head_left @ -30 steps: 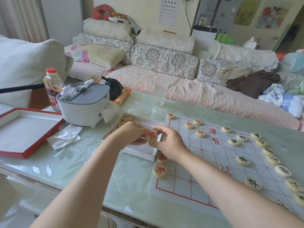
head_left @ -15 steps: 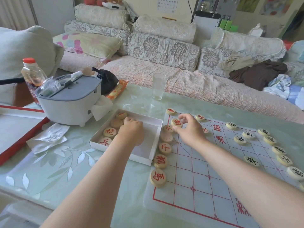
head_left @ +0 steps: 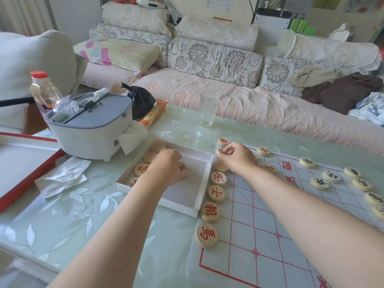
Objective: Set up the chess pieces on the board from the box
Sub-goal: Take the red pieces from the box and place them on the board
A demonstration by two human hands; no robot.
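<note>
A white box [head_left: 204,179] lies on the glass table left of the paper chess board [head_left: 259,225]. My left hand [head_left: 166,165] reaches down into the box among several round wooden pieces [head_left: 141,169]; its fingertips are hidden. My right hand [head_left: 239,159] pinches a red-marked piece [head_left: 220,151] at the far end of the board's left edge. Several red pieces [head_left: 210,212] stand in a column along that edge. Black-marked pieces [head_left: 331,176] sit along the board's right side.
An empty glass [head_left: 208,109] stands behind the box. A grey-lidded white container [head_left: 91,129], a bottle [head_left: 44,90], crumpled tissue [head_left: 64,175] and a red-edged lid [head_left: 18,169] occupy the table's left. A sofa runs along the far side.
My right hand took the red piece from my left hand and carried it to the board's far left edge. My left hand went back down into the box.
</note>
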